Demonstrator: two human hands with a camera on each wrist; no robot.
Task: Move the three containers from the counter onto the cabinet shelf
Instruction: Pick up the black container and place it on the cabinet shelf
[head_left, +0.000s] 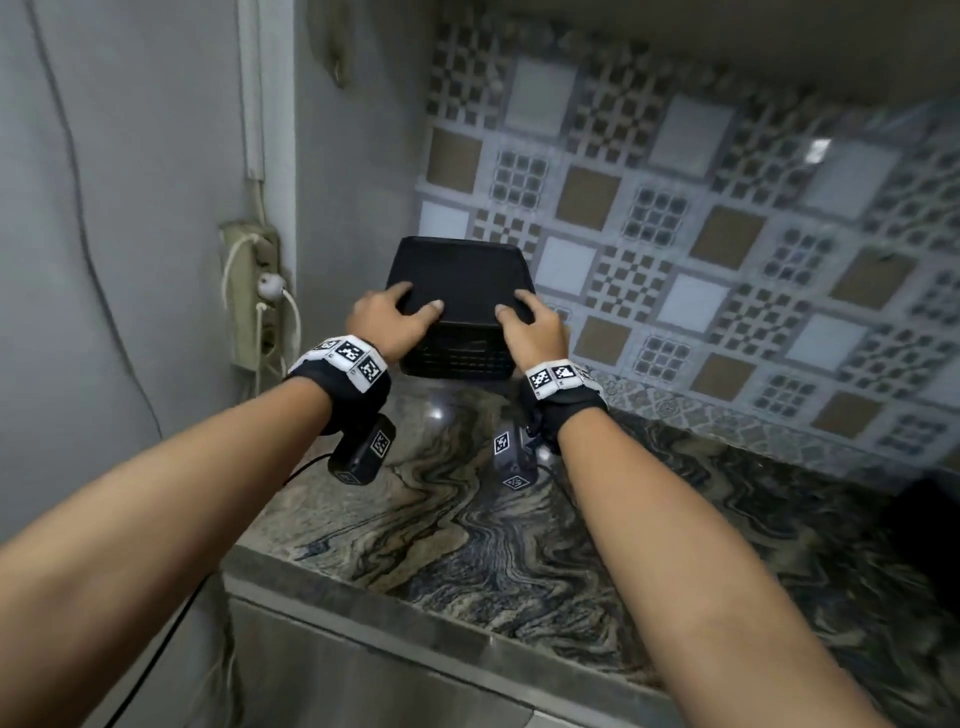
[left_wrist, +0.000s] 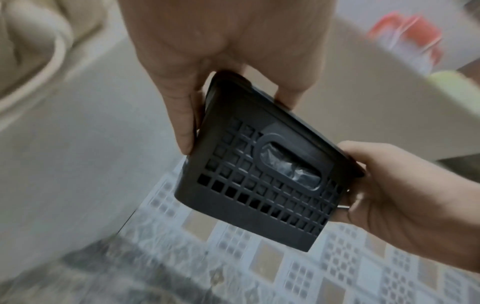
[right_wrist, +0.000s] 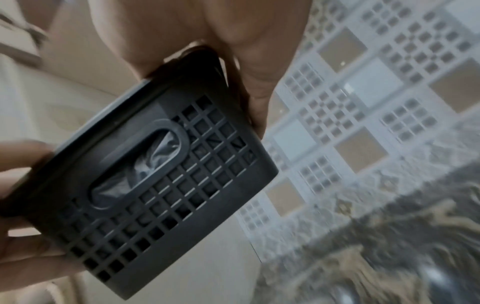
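While both forearms reach forward over the near edge of the marbled stone table (head_left: 498, 525), the hands meet at a single black container (head_left: 460, 306) held in the air above the table's far corner. The left hand (head_left: 387, 319) grasps its left near corner, thumb laid on the lid and fingers wrapped down the side; the right hand (head_left: 530, 325) mirrors that on the right near corner. In the left wrist view the left hand (left_wrist: 221, 61) has its fingers curled over the lid edge, and the container (left_wrist: 259, 174) hangs clear of anything beneath it. A two-handed hold at opposite corners probably keeps the lidded box level and stops the lid slipping while it is raised; that is a judgement, not something shown.

The container is a square basket with lattice walls (right_wrist: 182, 195) and an oval handle opening in one side. Through that opening a crumpled, glossy film or bag (right_wrist: 145, 164) shows inside; what it wraps cannot be told. The flat lid covers the top fully.

Behind the box stands the patterned tile wall (head_left: 727, 234), and to the left a power strip with plugged cables (head_left: 254, 291) hangs on the grey wall. A pale underside above (head_left: 727, 47) may belong to the cabinet; no shelf itself is visible in the head view, and no other containers appear on the table.
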